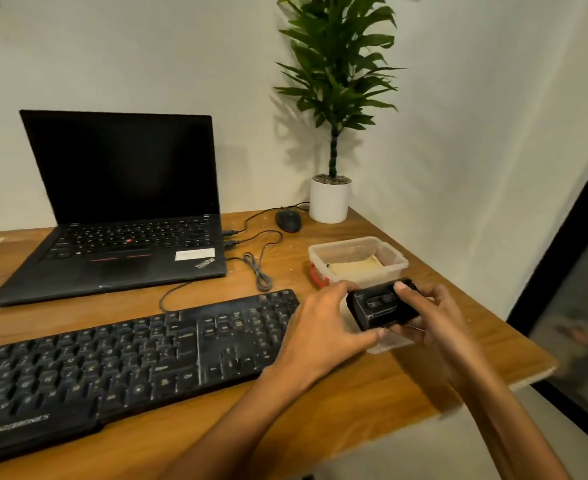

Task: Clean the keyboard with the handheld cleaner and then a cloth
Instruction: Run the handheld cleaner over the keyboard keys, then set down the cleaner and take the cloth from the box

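Observation:
A dusty black keyboard (126, 355) lies across the wooden desk in front of me. Just right of its number pad, both hands hold a small black handheld cleaner (379, 308) a little above the desk. My left hand (323, 327) grips its left end, thumb under the front edge. My right hand (438, 317) wraps the right end, with the thumb pressed on top. A pale cloth (353, 268) lies folded inside a clear plastic box (394, 261) right behind the cleaner.
An open black laptop (119, 209) stands behind the keyboard, with cables (261, 268) trailing to its right. A black mouse (288, 220) and a potted plant (330, 199) sit in the far corner. The desk edge (528, 379) runs close on my right.

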A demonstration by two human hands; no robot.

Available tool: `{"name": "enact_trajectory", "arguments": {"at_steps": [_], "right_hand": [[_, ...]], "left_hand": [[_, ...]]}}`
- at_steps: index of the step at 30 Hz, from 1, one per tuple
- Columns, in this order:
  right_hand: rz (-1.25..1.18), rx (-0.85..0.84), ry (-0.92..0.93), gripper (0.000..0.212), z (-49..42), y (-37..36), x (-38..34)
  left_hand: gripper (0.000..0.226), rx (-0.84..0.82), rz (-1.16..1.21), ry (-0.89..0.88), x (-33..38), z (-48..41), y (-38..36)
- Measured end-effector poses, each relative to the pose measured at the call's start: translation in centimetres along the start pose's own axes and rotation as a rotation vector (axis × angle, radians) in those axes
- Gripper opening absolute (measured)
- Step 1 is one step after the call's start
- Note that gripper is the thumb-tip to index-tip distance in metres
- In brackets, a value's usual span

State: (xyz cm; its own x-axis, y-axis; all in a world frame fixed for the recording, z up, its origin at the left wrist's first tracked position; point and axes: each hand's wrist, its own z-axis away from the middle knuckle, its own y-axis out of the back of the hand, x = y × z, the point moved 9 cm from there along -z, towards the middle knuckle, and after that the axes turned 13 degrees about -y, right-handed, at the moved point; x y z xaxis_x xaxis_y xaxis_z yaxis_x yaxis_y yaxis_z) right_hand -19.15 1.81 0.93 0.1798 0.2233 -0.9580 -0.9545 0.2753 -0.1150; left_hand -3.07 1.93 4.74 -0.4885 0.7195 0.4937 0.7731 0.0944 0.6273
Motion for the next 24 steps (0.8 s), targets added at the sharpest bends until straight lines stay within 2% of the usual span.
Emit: {"name": "enact_trajectory", "arguments": {"at_steps": [5,13,24], "right_hand": [[0.294,0.16,0.073,0.024,-0.1,4.8,0.3],[0.683,0.341,0.211,0.035,0.1,8.1,0.5],[0.814,0.415,0.276,0.033,-0.3,8.3,1.0]], "left_hand": [[0.065,-0.144,-0.064,0.023,1.8,0.0,-3.3],[0.076,-0.286,-0.06,0.061,2.2,0.5,-6.8],[0.081,-0.372,-0.144,0.057,1.7,1.3,-7.9]]}}
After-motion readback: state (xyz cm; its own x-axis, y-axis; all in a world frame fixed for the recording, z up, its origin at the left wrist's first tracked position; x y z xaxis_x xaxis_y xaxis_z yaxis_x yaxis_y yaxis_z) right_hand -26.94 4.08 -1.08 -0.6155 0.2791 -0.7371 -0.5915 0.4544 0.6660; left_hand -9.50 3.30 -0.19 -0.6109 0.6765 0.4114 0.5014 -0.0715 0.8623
